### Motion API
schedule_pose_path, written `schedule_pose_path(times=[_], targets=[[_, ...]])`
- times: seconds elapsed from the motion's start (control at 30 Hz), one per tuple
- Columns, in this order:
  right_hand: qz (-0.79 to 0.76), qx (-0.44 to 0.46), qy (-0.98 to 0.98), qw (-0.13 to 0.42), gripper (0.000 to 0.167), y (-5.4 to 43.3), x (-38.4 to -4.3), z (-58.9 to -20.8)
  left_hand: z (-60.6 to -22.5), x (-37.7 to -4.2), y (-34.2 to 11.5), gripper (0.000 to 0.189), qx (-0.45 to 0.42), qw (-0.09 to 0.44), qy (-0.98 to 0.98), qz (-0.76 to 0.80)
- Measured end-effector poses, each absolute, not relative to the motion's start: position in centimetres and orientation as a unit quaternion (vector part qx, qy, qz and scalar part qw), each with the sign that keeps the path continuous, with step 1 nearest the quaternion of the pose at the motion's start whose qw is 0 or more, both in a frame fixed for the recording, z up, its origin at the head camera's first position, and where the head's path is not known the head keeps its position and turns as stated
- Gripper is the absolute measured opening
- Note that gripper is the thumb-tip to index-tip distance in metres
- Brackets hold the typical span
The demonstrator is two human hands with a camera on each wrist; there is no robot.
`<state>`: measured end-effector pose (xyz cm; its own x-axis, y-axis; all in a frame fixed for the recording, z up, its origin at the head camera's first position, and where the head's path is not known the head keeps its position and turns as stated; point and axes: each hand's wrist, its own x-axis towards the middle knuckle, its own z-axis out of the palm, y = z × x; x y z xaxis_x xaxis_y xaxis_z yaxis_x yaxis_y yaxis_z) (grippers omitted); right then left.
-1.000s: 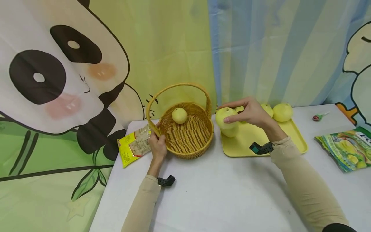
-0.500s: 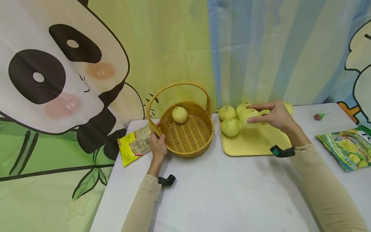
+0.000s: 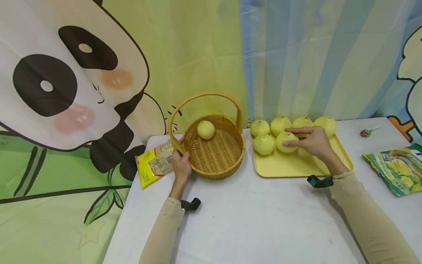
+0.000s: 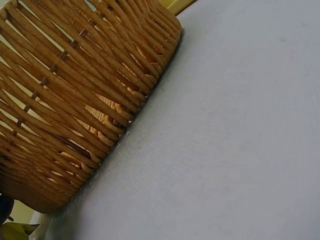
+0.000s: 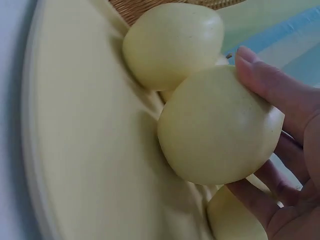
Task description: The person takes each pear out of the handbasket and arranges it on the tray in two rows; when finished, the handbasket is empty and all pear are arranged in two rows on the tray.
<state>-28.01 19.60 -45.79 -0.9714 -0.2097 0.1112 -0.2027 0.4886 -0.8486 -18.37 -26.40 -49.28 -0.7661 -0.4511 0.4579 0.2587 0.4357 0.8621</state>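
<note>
My left hand (image 3: 181,164) grips the wicker basket (image 3: 217,174) at its left side, where the arched handle meets the rim. One pale yellow round fruit (image 3: 206,130) lies inside the basket, toward the back. In the left wrist view, only the basket's woven wall (image 4: 75,90) shows, not the hand. My right hand (image 3: 311,141) holds a similar fruit (image 5: 220,127) between thumb and fingers, low over the yellow tray (image 3: 290,167). That fruit sits beside the front-left fruit (image 3: 263,144). Several more stand in a row along the tray's back.
Left of the basket lies a yellow snack packet (image 3: 153,161), partly behind the left hand. At the right are a wrapped lollipop (image 3: 366,132) and a green packet (image 3: 397,167). A printed curtain (image 3: 197,55) hangs behind the white table (image 3: 237,220).
My right hand has carried its fruit from the tray's left end to the right, then lowered it beside the front-left fruit. The left hand and basket stay put.
</note>
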Motion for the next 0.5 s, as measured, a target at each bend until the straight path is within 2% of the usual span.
schedule_pose_path(times=[0.23,0.5], targets=[[-0.493,-0.119,0.862,-0.021,0.056,19.5,-28.0,-46.4,-48.0,-18.0,-25.7,0.057,0.064,0.334,-0.771,-0.538],[-0.472,-0.174,0.864,-0.025,0.055,19.6,-27.6,-46.1,-45.9,-16.6,-24.6,0.055,0.054,0.336,-0.771,-0.538]])
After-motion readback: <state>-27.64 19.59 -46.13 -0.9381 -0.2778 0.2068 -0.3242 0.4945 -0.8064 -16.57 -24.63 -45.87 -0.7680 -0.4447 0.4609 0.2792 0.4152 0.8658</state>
